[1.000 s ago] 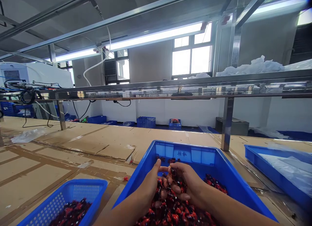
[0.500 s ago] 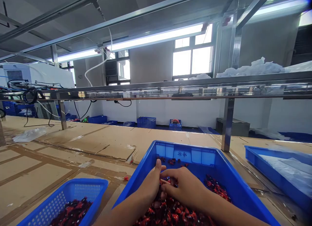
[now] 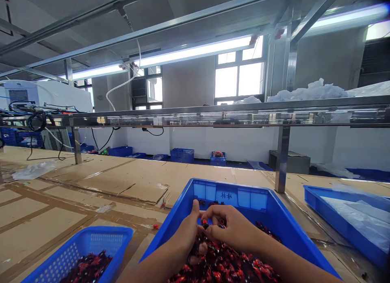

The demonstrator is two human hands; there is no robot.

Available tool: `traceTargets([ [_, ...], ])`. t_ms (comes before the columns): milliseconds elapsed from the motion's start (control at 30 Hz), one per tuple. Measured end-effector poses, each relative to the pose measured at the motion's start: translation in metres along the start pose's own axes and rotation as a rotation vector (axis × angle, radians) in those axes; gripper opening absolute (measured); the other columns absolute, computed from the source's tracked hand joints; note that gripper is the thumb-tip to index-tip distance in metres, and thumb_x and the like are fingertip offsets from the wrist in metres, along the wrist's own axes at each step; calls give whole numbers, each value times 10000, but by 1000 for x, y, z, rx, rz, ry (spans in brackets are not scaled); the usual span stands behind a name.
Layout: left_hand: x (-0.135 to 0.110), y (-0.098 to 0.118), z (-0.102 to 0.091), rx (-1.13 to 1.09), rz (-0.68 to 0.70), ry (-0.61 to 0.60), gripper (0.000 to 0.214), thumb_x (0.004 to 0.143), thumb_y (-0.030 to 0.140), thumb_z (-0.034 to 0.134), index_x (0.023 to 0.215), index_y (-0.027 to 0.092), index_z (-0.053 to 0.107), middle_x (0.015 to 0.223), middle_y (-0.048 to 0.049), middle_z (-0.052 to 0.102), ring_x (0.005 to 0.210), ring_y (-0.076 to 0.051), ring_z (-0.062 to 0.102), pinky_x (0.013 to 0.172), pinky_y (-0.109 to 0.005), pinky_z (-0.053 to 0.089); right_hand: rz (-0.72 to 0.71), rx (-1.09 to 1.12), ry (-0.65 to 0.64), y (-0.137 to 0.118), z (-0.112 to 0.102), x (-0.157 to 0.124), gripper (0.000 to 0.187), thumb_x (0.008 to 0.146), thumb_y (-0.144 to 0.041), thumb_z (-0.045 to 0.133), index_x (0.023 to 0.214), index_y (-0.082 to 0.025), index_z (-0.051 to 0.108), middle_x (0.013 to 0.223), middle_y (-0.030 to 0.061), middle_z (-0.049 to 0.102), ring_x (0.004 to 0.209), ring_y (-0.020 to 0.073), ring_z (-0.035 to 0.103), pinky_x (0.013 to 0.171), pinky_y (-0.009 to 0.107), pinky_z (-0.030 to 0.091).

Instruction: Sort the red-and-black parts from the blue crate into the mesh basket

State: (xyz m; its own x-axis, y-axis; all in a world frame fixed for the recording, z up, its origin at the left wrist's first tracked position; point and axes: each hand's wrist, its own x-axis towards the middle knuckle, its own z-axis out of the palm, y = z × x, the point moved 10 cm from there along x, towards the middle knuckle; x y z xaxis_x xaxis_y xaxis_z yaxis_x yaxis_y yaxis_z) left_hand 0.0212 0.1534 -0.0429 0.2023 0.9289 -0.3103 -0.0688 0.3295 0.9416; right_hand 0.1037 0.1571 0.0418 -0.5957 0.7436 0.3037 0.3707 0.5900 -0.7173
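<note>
A large blue bin [image 3: 283,228] in front of me holds a heap of small red-and-black pieces [image 3: 231,264]. Both my hands are inside it, close together over the heap. My left hand [image 3: 187,230] is cupped with its thumb up, fingers curled round some of the pieces. My right hand [image 3: 233,230] faces it, fingers bent and pinching small pieces between the two hands.
A smaller blue mesh basket [image 3: 100,242] with more red-and-black pieces sits at the lower left. A blue tray [image 3: 317,205] with clear plastic bags lies at the right. Cardboard sheets [image 3: 76,193] cover the bench. A steel shelf post [image 3: 282,159] stands behind the bin.
My right hand turned palm-down and closed over the pieces against my left hand. Both hands stayed in the bin. The view tilted slightly.
</note>
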Motion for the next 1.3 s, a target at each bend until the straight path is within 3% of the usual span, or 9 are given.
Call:
traceTargets([
  [233,-1,4,-1,-59,6,-44,809,724,898,211,1148,283,522,722,-22,576,406,-81,395,310,-134,187,48,420,-80,9,9,2,211,819,-347,624,930,-176,678,538,-65,478,462,76,322,462,215,217],
  [467,-5,15,-8,-80,95,48,777,789,844,198,1119,232,546,702,-11,562,394,-75,387,334,-154,206,-90,343,-35,-9,4,-1,226,795,-374,694,894,-170,694,542,-72,404,536,101,391,603,246,353],
  [667,-7,24,-15,-128,165,102,758,819,810,230,1121,201,565,693,1,548,407,-84,399,324,-170,218,-85,316,-14,-6,3,-1,277,780,-395,711,927,-161,696,552,-67,433,545,103,425,608,246,375],
  [733,-7,25,-18,-149,182,119,744,813,809,269,1141,207,558,713,5,556,411,-86,403,312,-171,215,-43,411,-29,2,7,0,282,758,-390,720,924,-163,688,535,-72,436,487,85,409,519,217,353],
  [833,-7,28,-19,-171,216,120,729,811,801,304,1160,210,547,722,12,558,404,-85,398,294,-171,228,110,780,-105,16,18,1,311,786,-452,620,914,-170,648,533,-66,459,359,58,324,335,180,227],
  [900,-8,32,-19,-161,232,119,726,821,790,301,1171,202,545,740,0,578,406,-85,404,288,-171,241,229,1042,-157,20,27,-1,345,814,-487,516,925,-181,630,642,-32,527,357,59,347,278,169,173],
  [967,-9,34,-21,-142,237,140,726,834,775,292,1178,188,546,769,-20,606,406,-85,413,286,-173,255,340,1154,-169,24,33,-3,351,829,-502,486,912,-190,623,759,-9,562,397,55,402,265,150,175],
  [1133,-11,41,-26,-136,308,194,681,854,722,344,1210,175,540,801,-28,626,392,-83,409,272,-184,276,527,854,-26,52,41,-6,304,831,-470,597,737,-183,568,599,-45,521,333,40,354,232,129,170],
  [1300,-15,51,-31,-151,420,235,710,870,718,302,1264,175,534,844,-51,652,398,-87,419,278,-188,277,475,763,14,58,50,-1,353,862,-536,548,776,-197,597,371,-104,364,260,59,244,216,148,201],
])
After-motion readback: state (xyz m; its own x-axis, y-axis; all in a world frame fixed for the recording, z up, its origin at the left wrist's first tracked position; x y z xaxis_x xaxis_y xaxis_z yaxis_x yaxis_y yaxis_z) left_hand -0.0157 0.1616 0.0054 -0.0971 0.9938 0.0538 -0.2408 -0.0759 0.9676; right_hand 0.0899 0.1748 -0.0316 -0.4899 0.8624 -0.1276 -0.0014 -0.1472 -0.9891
